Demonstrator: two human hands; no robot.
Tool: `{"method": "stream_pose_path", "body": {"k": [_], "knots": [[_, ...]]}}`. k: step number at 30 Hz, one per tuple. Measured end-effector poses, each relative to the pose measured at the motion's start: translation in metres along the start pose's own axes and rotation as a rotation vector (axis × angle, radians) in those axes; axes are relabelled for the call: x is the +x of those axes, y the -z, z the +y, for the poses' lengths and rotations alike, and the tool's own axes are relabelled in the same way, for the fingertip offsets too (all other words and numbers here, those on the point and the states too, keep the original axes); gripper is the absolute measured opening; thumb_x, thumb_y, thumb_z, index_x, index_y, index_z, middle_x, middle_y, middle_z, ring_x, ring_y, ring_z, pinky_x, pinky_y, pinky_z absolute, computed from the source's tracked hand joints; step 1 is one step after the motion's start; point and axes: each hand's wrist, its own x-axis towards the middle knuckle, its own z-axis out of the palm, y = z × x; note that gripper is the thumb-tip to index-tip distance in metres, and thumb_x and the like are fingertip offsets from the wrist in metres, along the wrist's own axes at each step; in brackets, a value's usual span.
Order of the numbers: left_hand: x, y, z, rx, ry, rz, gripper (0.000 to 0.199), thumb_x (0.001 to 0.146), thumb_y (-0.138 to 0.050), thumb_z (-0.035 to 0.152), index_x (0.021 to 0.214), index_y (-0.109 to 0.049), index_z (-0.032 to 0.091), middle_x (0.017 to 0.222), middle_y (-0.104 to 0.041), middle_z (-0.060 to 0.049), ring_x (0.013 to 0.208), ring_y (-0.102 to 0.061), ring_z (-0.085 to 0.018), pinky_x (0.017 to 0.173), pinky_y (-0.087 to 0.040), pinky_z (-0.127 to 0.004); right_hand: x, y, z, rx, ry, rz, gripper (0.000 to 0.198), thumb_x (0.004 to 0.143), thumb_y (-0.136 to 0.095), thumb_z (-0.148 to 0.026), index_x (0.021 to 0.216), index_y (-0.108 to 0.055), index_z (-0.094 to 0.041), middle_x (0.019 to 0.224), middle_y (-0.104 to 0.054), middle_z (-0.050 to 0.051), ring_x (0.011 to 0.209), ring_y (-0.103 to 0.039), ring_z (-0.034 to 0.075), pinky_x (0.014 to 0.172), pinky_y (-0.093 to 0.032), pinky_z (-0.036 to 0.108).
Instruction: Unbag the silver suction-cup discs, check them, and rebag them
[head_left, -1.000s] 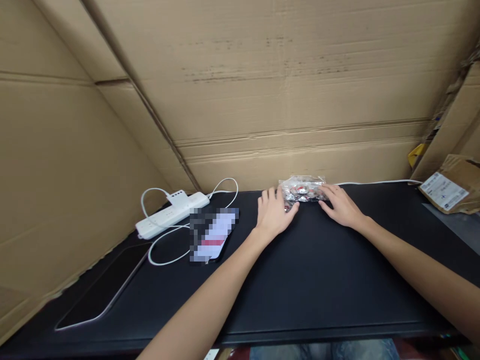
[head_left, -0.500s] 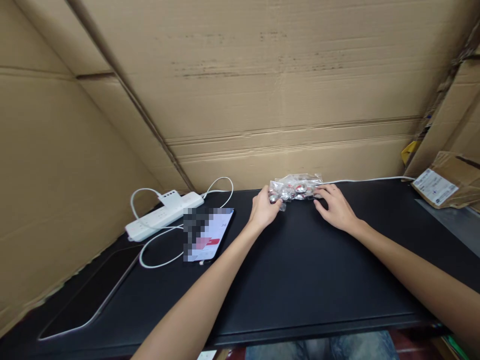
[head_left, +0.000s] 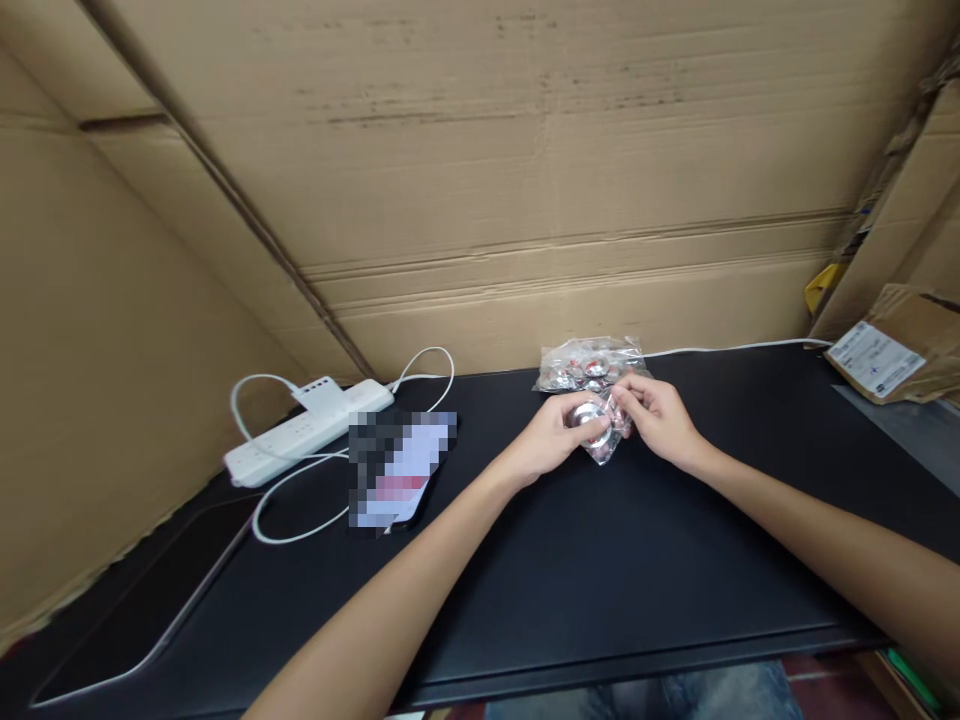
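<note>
A small clear plastic packet (head_left: 602, 452) with a round, shiny silver piece and a bit of red inside is held over the black table (head_left: 615, 560). My left hand (head_left: 549, 438) grips it from the left, thumb lying across the round piece. At the packet's right edge, the fingertips of my right hand (head_left: 661, 418) pinch the crinkled plastic. Just behind both hands lies a pile of similar clear packets (head_left: 559, 365) with silver and red contents. What exactly the silver pieces are, I cannot make out.
On the left are a white power strip (head_left: 307, 430) with looped white cables, a phone (head_left: 409, 485) with a blurred screen, and a dark flat tablet-like panel (head_left: 142, 610). A labelled cardboard package (head_left: 911, 345) lies at far right. Cardboard walls (head_left: 570, 180) enclose the table.
One packet has come away from the pile toward me, in my left hand. My right hand has moved from the pile's right side onto this packet's edge. The view has shifted slightly.
</note>
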Motion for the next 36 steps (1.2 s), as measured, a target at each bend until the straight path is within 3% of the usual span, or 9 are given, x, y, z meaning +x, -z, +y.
{"method": "stream_pose_path", "body": {"k": [9, 15, 18, 20, 23, 25, 28, 33, 36], "knots": [[-0.005, 0.003, 0.016, -0.026, 0.104, -0.045, 0.028, 0.081, -0.069, 0.031, 0.105, -0.067, 0.016, 0.064, -0.062, -0.001, 0.053, -0.060, -0.014, 0.055, -0.053, -0.029, 0.001, -0.008, -0.007, 0.206, -0.192, 0.210, 0.033, 0.083, -0.066, -0.046, 0.064, -0.058, -0.020, 0.059, -0.052, -0.001, 0.053, -0.047, 0.013, 0.052, -0.039, 0.026], [-0.004, 0.003, 0.012, -0.005, 0.131, 0.023, 0.034, 0.081, -0.069, 0.028, 0.112, -0.064, 0.014, 0.056, -0.060, 0.001, 0.047, -0.057, -0.013, 0.048, -0.048, -0.025, 0.003, -0.004, -0.006, 0.133, -0.163, 0.293, 0.022, 0.086, -0.061, -0.041, 0.077, -0.059, -0.021, 0.068, -0.056, 0.001, 0.056, -0.050, 0.014, 0.054, -0.043, 0.027], [-0.001, 0.004, 0.005, -0.006, 0.153, 0.113, 0.029, 0.079, -0.071, 0.027, 0.104, -0.061, 0.014, 0.055, -0.060, 0.001, 0.046, -0.057, -0.013, 0.046, -0.046, -0.025, -0.002, -0.004, -0.015, -0.060, -0.006, 0.344, 0.015, 0.090, -0.057, -0.036, 0.091, -0.061, -0.022, 0.081, -0.062, 0.004, 0.066, -0.056, 0.016, 0.059, -0.045, 0.029], [0.000, 0.004, 0.000, -0.010, 0.146, 0.167, 0.025, 0.077, -0.072, 0.026, 0.095, -0.059, 0.015, 0.057, -0.061, 0.001, 0.047, -0.057, -0.013, 0.045, -0.045, -0.024, -0.008, -0.005, -0.024, -0.258, 0.169, 0.260, 0.012, 0.092, -0.055, -0.031, 0.095, -0.063, -0.023, 0.087, -0.064, 0.005, 0.074, -0.059, 0.019, 0.067, -0.048, 0.032], [0.002, 0.004, -0.005, -0.014, 0.096, 0.202, 0.022, 0.073, -0.074, 0.025, 0.084, -0.058, 0.014, 0.059, -0.059, 0.001, 0.048, -0.056, -0.011, 0.046, -0.045, -0.024, -0.014, -0.006, -0.030, -0.502, 0.311, -0.083, 0.018, 0.093, -0.050, -0.025, 0.100, -0.067, -0.024, 0.093, -0.065, 0.005, 0.073, -0.059, 0.018, 0.072, -0.049, 0.035], [0.002, 0.004, -0.004, -0.012, 0.064, 0.214, 0.021, 0.073, -0.074, 0.025, 0.084, -0.059, 0.014, 0.060, -0.058, 0.001, 0.049, -0.055, -0.011, 0.047, -0.045, -0.024, -0.014, -0.006, -0.027, -0.562, 0.272, -0.102, 0.024, 0.092, -0.051, -0.024, 0.111, -0.066, -0.024, 0.100, -0.065, 0.007, 0.066, -0.057, 0.016, 0.069, -0.050, 0.035], [0.003, 0.004, 0.002, 0.018, 0.041, 0.231, 0.019, 0.076, -0.070, 0.024, 0.090, -0.062, 0.013, 0.066, -0.061, -0.001, 0.053, -0.054, -0.010, 0.051, -0.045, -0.025, -0.007, 0.000, -0.014, -0.513, 0.128, 0.102, 0.029, 0.088, -0.057, -0.026, 0.116, -0.065, -0.021, 0.102, -0.064, 0.008, 0.056, -0.053, 0.012, 0.061, -0.049, 0.033], [0.003, 0.004, 0.008, 0.025, 0.096, 0.142, 0.021, 0.074, -0.062, 0.010, 0.095, -0.064, 0.015, 0.077, -0.067, -0.004, 0.067, -0.062, -0.015, 0.060, -0.048, -0.027, 0.004, 0.009, -0.003, -0.137, -0.119, 0.162, 0.024, 0.081, -0.068, -0.035, 0.100, -0.067, -0.020, 0.083, -0.062, 0.002, 0.053, -0.050, 0.010, 0.049, -0.041, 0.026], [0.004, 0.005, 0.004, -0.013, 0.095, 0.219, 0.031, 0.075, -0.065, 0.012, 0.106, -0.061, 0.014, 0.083, -0.069, -0.006, 0.066, -0.063, -0.015, 0.060, -0.049, -0.028, 0.005, 0.011, -0.008, 0.078, -0.214, 0.140, 0.021, 0.074, -0.076, -0.035, 0.081, -0.064, -0.019, 0.070, -0.056, -0.002, 0.049, -0.045, 0.008, 0.045, -0.035, 0.024]]}}
